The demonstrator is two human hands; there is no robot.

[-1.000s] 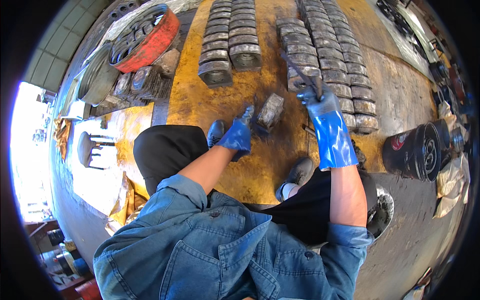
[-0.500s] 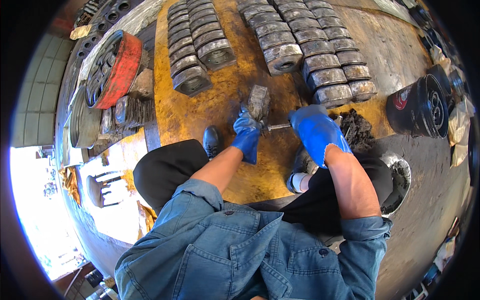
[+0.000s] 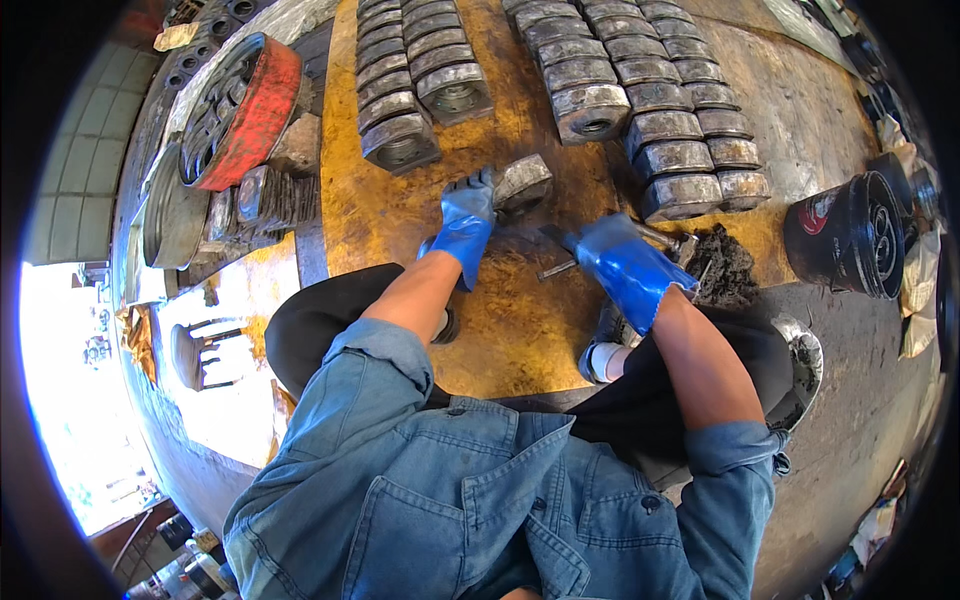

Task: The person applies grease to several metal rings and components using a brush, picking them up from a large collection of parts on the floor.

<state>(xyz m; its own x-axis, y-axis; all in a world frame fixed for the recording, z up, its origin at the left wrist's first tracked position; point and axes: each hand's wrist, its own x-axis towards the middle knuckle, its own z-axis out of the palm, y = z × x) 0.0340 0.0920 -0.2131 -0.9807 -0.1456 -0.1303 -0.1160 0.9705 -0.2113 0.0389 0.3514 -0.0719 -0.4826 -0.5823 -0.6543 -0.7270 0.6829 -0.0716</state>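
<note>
My left hand [image 3: 467,208], in a blue rubber glove, grips the left end of a worn metal block [image 3: 524,184] and holds it tilted over the yellow-stained board. To its right, my right hand [image 3: 618,252], gloved likewise, is closed round a dark flat-tipped tool [image 3: 557,236]; its handle is hidden in the glove. The tool's tip is apart from the block. Just below that tip a short metal rod [image 3: 557,269] shows beside the glove; I cannot tell whether it is held.
Rows of similar blocks [image 3: 590,112] stand beyond my hands. A hammer-like tool [image 3: 686,248] lies by a heap of dark grease-like matter [image 3: 726,270]. Further right stands a black bucket [image 3: 830,235]. On the left are a red metal ring [image 3: 262,120] and stacked plates [image 3: 275,200].
My left hand has moved away from me and left with the block, which has turned. My right hand has drawn apart from it, and a dark tool tip now shows.
</note>
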